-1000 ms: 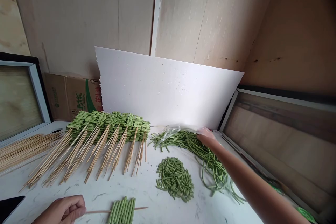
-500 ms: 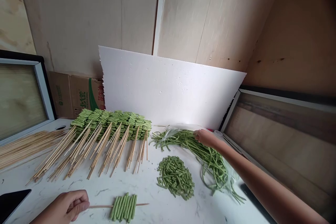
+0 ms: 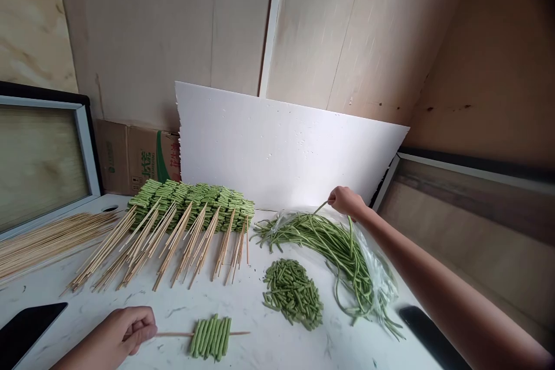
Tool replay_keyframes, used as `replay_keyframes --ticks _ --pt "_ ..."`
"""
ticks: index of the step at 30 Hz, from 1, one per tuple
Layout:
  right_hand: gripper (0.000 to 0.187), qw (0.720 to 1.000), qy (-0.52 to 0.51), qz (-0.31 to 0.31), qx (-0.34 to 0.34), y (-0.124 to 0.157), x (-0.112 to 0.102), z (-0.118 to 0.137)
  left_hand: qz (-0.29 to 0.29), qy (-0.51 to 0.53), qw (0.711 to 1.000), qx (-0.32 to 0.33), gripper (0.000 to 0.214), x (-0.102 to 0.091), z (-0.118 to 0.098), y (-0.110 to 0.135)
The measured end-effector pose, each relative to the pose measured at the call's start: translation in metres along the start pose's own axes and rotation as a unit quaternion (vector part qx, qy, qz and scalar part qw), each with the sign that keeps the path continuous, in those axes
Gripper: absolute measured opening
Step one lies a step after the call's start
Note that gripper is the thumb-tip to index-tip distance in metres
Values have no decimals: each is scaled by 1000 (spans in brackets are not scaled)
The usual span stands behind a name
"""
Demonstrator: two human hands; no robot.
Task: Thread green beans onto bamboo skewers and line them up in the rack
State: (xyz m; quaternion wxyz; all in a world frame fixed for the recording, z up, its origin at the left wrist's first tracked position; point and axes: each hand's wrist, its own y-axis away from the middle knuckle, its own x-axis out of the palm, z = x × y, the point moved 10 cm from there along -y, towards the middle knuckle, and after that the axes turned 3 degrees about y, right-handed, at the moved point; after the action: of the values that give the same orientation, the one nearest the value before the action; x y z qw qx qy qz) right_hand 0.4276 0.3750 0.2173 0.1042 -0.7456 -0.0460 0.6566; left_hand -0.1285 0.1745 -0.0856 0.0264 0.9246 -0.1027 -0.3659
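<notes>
1. Right hand [image 3: 347, 202]: its grip is pinched together on a slender long bean [image 3: 321, 207], held just above the far part of the bean heap. A green strand slants down to the left from the fingertips, and another hangs below the hand; whether both belong to one bean I cannot tell.
2. Left hand [image 3: 130, 332]: its grip is pinching a wooden skewer [image 3: 174, 334] near one end, thumb pressed against curled fingers. The skewer's long axis runs sideways across the view, pointing right, away from the knuckles.
3. On that skewer, apart from the fingers, sits a row of cut bean pieces [image 3: 211, 337], side by side and crosswise to the wood, leaning slightly. The bare tip shows beyond them. The left hand is much the nearer to this row.
4. The heap of long beans [image 3: 318, 234] lies directly below the right hand, its strands running mostly from far left to near right, partly within a clear plastic bag [image 3: 379, 280]. They look thin, green, curved and tangled at the near end.
5. Between the hands, on the white surface [image 3: 247, 306], is a mound of short cut beans [image 3: 295, 292], darker green.
6. Farther off, stacked bean skewers [image 3: 195, 202] stand before a white panel [image 3: 281, 150]; plain sticks [image 3: 47, 243] lie left.
</notes>
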Motion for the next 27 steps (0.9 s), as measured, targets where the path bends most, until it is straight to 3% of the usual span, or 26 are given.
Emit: replay_keyframes --ticks 7,12,16,20,23,27 --pt "22 994 4 -104 27 -25 -77 -15 3 27 1000 -4 41 -2 -10 3" --pt "20 984 21 -176 29 -15 -138 -37 -6 26 1000 1 41 -8 -26 6" --pt "23 961 9 -274 25 15 -189 -55 -35 1 999 1 38 -23 -49 14" --pt "24 907 -33 -419 -10 65 -233 -52 -50 -16 999 5 35 -35 -62 22" --pt "26 872 -65 -485 -19 103 -248 -37 -67 -30 997 15 34 -43 -65 25" --pt "21 864 -129 -483 -52 136 -250 0 -123 -71 988 61 27 -64 -84 30"
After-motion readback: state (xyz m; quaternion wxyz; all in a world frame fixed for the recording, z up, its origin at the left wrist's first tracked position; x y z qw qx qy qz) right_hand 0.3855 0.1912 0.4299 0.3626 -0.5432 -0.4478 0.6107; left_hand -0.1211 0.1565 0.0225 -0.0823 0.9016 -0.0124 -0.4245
